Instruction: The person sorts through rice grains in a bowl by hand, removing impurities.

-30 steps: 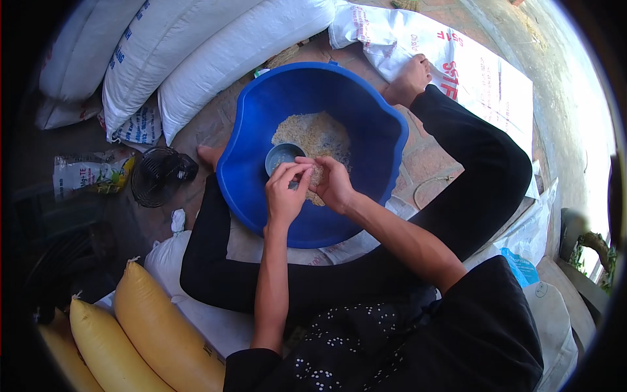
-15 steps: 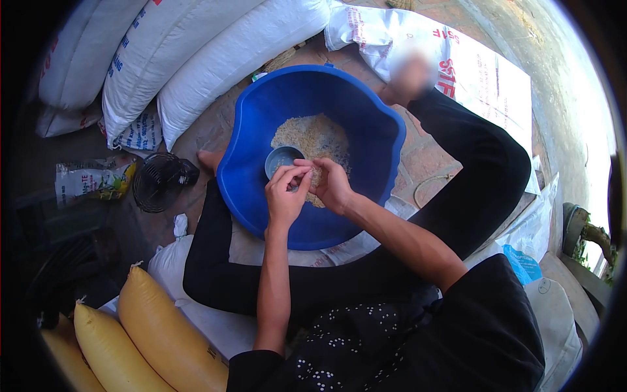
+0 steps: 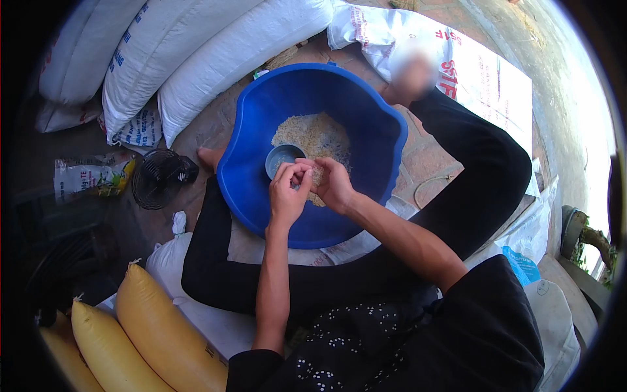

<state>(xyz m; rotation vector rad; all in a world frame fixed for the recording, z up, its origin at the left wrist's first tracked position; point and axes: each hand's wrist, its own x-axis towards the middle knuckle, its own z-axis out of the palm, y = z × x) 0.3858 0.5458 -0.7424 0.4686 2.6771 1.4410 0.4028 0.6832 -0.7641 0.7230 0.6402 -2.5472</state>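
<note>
A large blue plastic tub [image 3: 366, 85] stands between my legs with a heap of pale grain [image 3: 307, 130] on its bottom. On the grain sits a small grey-blue bowl [image 3: 277, 154], partly behind my fingers. My right hand [image 3: 336, 188] is cupped palm up over the heap, with some grain lying in it. Against that palm my left hand [image 3: 287, 196] has its fingertips pinched together; whatever is between them is too small to make out.
Full white sacks [image 3: 241, 59] lean at the upper left, and yellow sacks [image 3: 166, 320] lie at the lower left. A small black fan [image 3: 157, 179] and a printed packet [image 3: 91, 175] are left of the tub. A flat printed sack [image 3: 490, 85] lies at upper right.
My left fingers have shifted very slightly at the right palm. The tub, bowl and grain look the same; the view has moved only a little.
</note>
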